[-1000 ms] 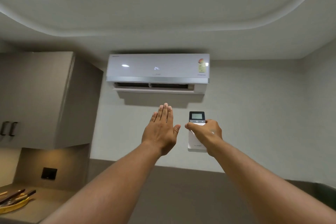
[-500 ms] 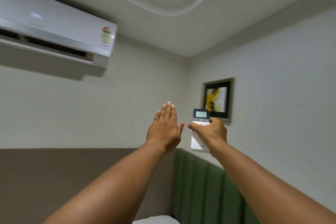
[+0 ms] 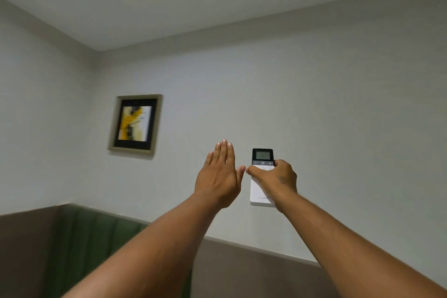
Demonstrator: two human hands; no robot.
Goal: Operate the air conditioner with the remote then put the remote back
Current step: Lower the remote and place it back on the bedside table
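and the view has swung right, the air conditioner gone from sight, a framed picture now on the wall. looks like operating is done and the put-back is next. right hand grasps the remote, held up in front of the wall, long axis upright, screen end pointing to the ceiling. left hand flat, fingers released, just beside it.

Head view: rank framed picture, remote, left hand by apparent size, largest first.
1. framed picture: covers the most area, though it hangs farther off on the wall.
2. left hand: open and flat, nearly as large; being nearer the camera inflates it.
3. remote: smallest, and partly hidden by the right hand gripping it.
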